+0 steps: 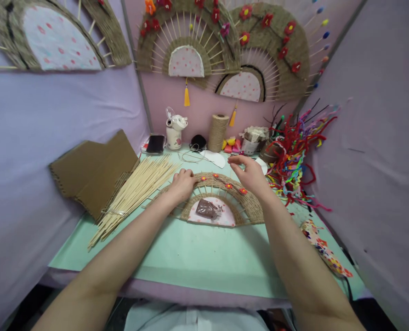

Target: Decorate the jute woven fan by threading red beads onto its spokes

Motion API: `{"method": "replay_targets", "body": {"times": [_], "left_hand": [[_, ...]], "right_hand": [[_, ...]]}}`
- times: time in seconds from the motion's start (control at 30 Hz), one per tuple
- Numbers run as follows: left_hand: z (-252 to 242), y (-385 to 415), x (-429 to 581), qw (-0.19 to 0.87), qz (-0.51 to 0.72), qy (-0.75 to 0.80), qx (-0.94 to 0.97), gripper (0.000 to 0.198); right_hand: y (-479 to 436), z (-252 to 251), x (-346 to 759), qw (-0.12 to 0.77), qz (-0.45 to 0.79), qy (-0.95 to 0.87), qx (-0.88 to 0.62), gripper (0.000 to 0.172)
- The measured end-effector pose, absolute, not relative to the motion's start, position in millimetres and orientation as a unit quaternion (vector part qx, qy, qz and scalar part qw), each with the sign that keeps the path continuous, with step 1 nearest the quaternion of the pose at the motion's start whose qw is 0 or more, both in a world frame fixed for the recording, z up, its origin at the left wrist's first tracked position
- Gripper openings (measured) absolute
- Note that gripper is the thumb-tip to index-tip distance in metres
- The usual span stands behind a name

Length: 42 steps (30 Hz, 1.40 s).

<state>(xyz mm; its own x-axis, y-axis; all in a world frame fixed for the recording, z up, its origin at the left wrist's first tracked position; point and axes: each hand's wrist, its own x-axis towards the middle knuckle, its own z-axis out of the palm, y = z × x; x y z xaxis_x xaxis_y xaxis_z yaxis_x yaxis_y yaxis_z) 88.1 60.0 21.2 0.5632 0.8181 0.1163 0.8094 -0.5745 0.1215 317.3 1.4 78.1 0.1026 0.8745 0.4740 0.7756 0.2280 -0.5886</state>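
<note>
A person's two bare hands work over a pale green table (221,264), seen from above. In the middle lies a half-round woven fan (254,202), flat, its curved edge on the far side and its straight edge on the near side. Four small red flowers (228,185) with yellow centres sit along its outer woven band. At its near centre is a white, pink-spotted panel (230,218), with a small clear packet (207,208) of something brown lying on it.

The left hand (184,185) rests on the fan's far left part, fingers curled, fingertips just beside the leftmost flower. The right hand (248,174) is raised over the fan's far right part, fingers bent and drawn narrow towards the thumb. The fingertips are small in this view, so I cannot tell whether either hand grips anything.

Left of the fan lies a sheaf of pale thin sticks (135,195), beside brown cardboard (96,168). Along the far side stand a white jar (174,137) and a spool of twine (218,133). To the far right spreads a tangle of bright fuzzy stems (289,154). Larger decorated fans (296,85) hang on the walls beyond.
</note>
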Motion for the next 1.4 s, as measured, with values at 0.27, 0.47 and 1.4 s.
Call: {"method": "replay_targets", "body": {"times": [0.27,0.47,1.4], "left_hand": [[44.4,41.6,89.6,0.099,0.157,0.471,0.862,0.036],[47.6,6.9,79.2,0.234,0.189,0.344,0.889,0.056],[35.4,1.3,91.4,0.227,0.365,0.34,0.836,0.047]], "right_hand": [[-34.4,66.6,308.2,0.476,0.123,-0.611,-0.62,0.023],[-36.0,33.1,297.4,0.467,0.217,-0.626,-0.585,0.023],[-51.4,40.1,291.7,0.537,0.227,-0.636,-0.506,0.016]]}}
